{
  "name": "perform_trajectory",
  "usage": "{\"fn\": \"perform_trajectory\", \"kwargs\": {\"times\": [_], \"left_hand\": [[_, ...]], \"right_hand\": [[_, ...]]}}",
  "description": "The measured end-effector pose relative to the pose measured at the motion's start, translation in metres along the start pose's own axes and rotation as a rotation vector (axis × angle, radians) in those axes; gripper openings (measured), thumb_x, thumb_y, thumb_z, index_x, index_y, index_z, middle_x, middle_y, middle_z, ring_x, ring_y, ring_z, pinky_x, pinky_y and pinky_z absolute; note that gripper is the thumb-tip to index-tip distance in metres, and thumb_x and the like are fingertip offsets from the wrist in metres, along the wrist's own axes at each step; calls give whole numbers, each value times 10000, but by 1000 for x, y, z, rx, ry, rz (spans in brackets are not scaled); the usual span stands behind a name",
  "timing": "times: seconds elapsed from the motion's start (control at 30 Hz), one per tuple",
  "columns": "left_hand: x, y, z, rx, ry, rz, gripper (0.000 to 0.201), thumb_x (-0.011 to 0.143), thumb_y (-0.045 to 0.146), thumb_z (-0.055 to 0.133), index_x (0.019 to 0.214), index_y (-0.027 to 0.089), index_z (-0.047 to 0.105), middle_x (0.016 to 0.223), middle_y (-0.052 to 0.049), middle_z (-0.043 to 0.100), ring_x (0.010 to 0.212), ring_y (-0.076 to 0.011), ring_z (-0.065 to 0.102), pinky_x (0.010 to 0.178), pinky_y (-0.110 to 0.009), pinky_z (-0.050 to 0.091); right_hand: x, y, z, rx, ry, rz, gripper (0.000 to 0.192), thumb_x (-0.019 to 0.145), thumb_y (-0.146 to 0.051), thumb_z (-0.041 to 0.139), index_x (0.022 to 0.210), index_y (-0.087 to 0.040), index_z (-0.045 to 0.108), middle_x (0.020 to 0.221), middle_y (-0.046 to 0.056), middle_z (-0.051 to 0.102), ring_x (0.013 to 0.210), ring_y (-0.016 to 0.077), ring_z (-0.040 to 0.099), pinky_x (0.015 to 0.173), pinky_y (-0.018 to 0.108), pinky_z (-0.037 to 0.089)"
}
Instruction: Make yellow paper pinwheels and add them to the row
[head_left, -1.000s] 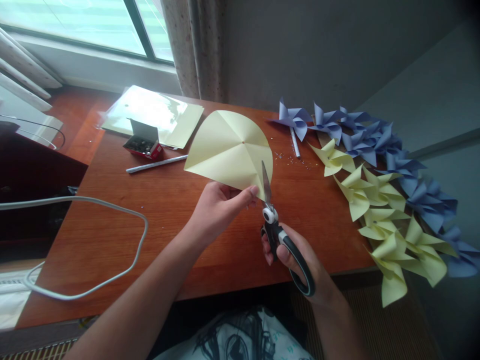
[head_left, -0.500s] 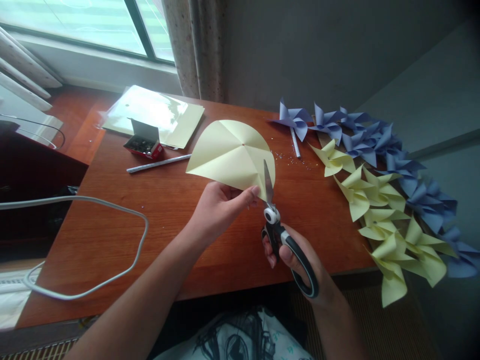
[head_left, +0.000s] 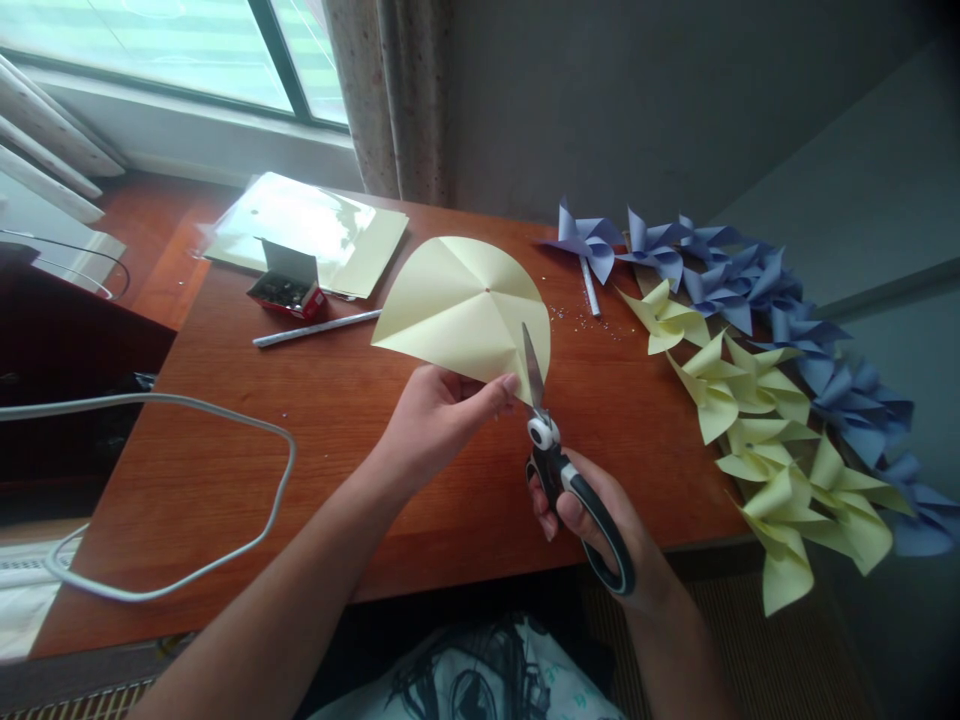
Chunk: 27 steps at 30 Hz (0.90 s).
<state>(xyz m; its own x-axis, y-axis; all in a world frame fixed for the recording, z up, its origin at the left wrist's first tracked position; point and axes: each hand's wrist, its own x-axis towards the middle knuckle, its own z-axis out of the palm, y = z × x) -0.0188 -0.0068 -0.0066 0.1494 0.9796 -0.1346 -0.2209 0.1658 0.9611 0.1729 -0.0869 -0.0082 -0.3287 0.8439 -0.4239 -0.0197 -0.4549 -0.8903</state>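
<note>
Creased yellow paper point(head_left: 457, 300) with a rounded far edge and a small mark near its middle is held up over the table. My left hand point(head_left: 442, 420) pinches its near edge between thumb and fingers. Black, white and grey scissors point(head_left: 551, 445) are in my right hand point(head_left: 607, 510), with fingers through the handles. One scissor blade lies over the paper near its right corner, pointing away from me; the other blade is hidden beneath the sheet.
Behind the paper lie a white rolled stick point(head_left: 315, 328), an open red box point(head_left: 289, 290) of small dark items and a stack of yellow paper point(head_left: 375, 250). Blue pinwheels point(head_left: 720, 270) and yellow pinwheels point(head_left: 757, 440) line the right side. A white cable point(head_left: 281, 480) loops at left.
The upper scissor blade has tilted slightly left over the paper, and the handles have shifted a little. My left hand and the paper stay almost in place.
</note>
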Motion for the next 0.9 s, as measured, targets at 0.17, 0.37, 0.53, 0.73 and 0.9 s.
{"fn": "perform_trajectory", "kwargs": {"times": [0.17,0.37,0.53,0.73,0.9], "left_hand": [[1,-1,0,-6,-9,-9,216,784,318,817,722,124,744,696,-51,748,641,-135,667,589,-199,509],[2,-1,-1,-35,-29,-7,197,800,300,804,730,126,745,692,-32,741,650,-120,661,600,-181,506],[0,0,-1,-32,-24,-19,204,806,294,797,713,123,738,676,-27,728,638,-113,649,589,-173,499],[0,-1,-1,-33,-22,-14,198,805,290,796,707,127,740,678,-27,726,642,-112,646,588,-173,494],[0,1,0,-17,-2,-26,215,807,287,792,678,124,739,663,-30,723,635,-110,638,583,-173,486]], "right_hand": [[0,0,-1,-15,2,9,465,840,-616,678,956,-184,549,814,10,514,673,125,458,618,256,398],[-1,2,-2,-5,7,13,457,844,-597,693,950,-176,551,809,6,509,665,112,453,609,244,395],[0,2,-2,13,10,18,449,846,-586,700,947,-174,552,812,9,511,666,108,460,610,242,403],[0,2,0,16,13,17,461,838,-598,704,929,-174,545,783,1,507,645,106,462,592,241,396],[0,3,-1,6,14,18,448,852,-588,696,933,-172,550,770,-1,515,648,107,470,598,241,396]]}}
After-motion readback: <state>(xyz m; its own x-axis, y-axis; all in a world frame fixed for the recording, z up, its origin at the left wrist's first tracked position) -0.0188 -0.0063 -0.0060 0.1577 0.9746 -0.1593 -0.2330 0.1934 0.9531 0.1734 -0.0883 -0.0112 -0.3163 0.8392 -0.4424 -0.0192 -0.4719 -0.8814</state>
